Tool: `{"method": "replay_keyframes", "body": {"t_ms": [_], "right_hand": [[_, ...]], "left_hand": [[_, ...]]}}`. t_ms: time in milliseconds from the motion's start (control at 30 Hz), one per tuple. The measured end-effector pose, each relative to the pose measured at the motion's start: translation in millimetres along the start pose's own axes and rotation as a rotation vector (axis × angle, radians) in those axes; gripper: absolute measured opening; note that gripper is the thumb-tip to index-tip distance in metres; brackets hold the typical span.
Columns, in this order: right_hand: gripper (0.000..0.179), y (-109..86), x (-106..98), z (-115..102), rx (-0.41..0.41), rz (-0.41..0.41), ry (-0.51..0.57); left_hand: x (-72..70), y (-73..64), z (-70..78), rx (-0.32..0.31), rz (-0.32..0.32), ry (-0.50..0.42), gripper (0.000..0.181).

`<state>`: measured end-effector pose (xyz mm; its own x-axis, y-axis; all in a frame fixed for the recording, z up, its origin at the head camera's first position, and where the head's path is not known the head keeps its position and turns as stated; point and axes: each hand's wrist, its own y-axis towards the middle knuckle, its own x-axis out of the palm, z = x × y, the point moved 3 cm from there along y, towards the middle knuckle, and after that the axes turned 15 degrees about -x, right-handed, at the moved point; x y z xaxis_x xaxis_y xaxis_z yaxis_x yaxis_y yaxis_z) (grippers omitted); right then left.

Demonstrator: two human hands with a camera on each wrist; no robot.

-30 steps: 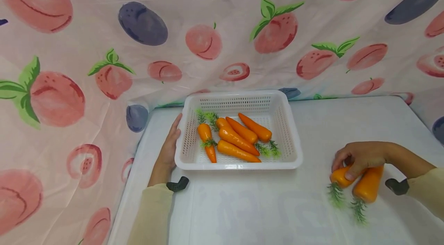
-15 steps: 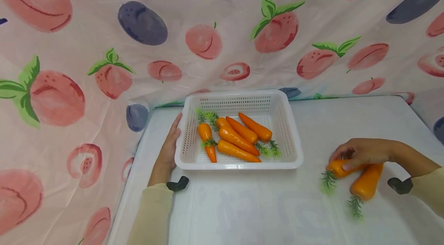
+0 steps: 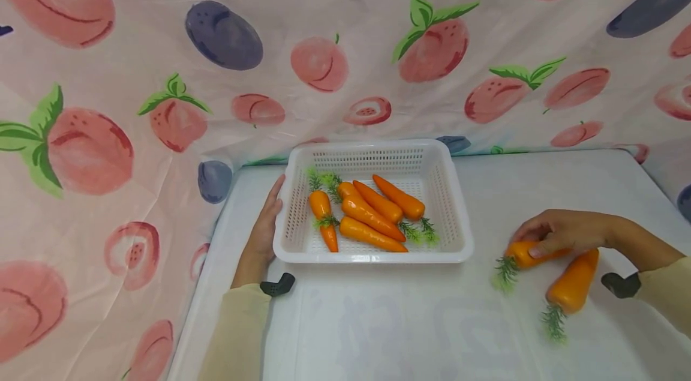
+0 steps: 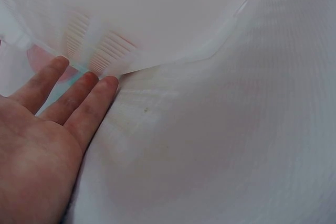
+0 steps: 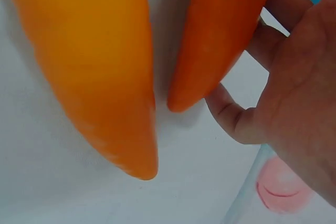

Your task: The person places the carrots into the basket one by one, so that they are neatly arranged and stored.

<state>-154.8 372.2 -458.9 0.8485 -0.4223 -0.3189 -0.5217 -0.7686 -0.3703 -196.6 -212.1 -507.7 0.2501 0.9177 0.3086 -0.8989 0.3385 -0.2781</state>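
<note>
A white plastic basket (image 3: 372,258) with slotted walls holds several orange carrots (image 3: 372,234) with green tops. My left hand (image 3: 261,234) rests against the basket's left side; in the left wrist view its fingers (image 4: 86,114) are straight, with the tips at the slotted wall. To the right of the basket, my right hand (image 3: 572,231) grips a carrot (image 3: 522,254) near its thick end, thumb on the near side, leafy top pointing left. Close by lies a second, thicker carrot (image 3: 572,285), its narrow end large in the right wrist view beside the held carrot (image 5: 220,40).
A white cloth (image 3: 405,321) covers the table. Behind and to the left hangs a pink curtain (image 3: 324,9) printed with fruit, meeting the table's back edge just behind the basket.
My right hand has moved slightly left and away from me with its carrot, parting it from the thicker carrot, which has shifted a little. The left hand and basket stay put.
</note>
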Motion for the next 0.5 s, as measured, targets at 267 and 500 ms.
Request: {"method": "replay_keyframes", "body": {"t_ms": [267, 500], "right_hand": [[0.037, -3.1, -13, -3, 0.052, 0.186, -0.176], [0.041, -6.0, -17, -3, 0.075, 0.286, -0.191]], "left_hand": [[1.6, -1.0, 1.2, -0.007, 0.001, 0.007, 0.058], [1.0, -1.4, 1.2, -0.006, 0.005, 0.016, 0.058]]}}
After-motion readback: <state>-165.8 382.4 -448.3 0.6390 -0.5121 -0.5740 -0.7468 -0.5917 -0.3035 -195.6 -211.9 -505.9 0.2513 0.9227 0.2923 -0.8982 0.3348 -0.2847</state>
